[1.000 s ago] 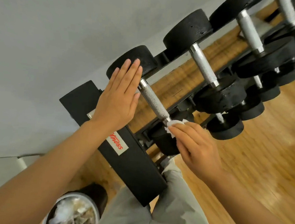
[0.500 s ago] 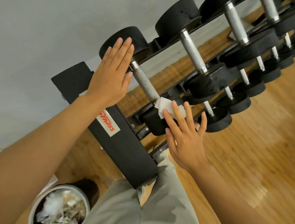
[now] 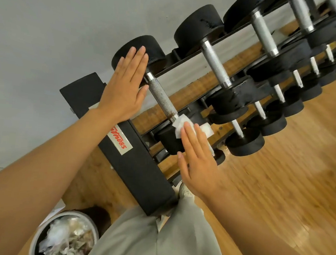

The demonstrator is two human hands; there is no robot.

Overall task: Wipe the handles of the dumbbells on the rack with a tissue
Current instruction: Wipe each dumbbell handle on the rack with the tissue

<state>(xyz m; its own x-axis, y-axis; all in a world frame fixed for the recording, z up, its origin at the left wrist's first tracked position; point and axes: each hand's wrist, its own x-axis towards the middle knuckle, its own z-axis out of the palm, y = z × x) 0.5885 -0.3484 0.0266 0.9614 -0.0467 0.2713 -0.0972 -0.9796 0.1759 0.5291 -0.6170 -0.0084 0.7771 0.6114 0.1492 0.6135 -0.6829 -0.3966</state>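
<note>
The nearest dumbbell on the black rack (image 3: 140,165) has a knurled metal handle (image 3: 162,98) between two black heads. My left hand (image 3: 126,87) lies flat with straight fingers against the far head (image 3: 157,52). A white tissue (image 3: 180,124) sits at the near end of the handle, on the near head (image 3: 168,140). My right hand (image 3: 196,161) rests flat on that head with straight fingers, its fingertips on the tissue. More dumbbells (image 3: 216,60) line the rack to the right.
A bin (image 3: 64,238) full of crumpled tissues stands on the wooden floor (image 3: 279,186) at lower left, beside my grey trouser leg (image 3: 164,237). A grey wall (image 3: 49,37) runs behind the rack. A lower tier holds smaller dumbbells (image 3: 246,141).
My right hand went from pinching the tissue at the handle's near end to lying flat with straight fingers over it. My left hand stayed flat on the far head.
</note>
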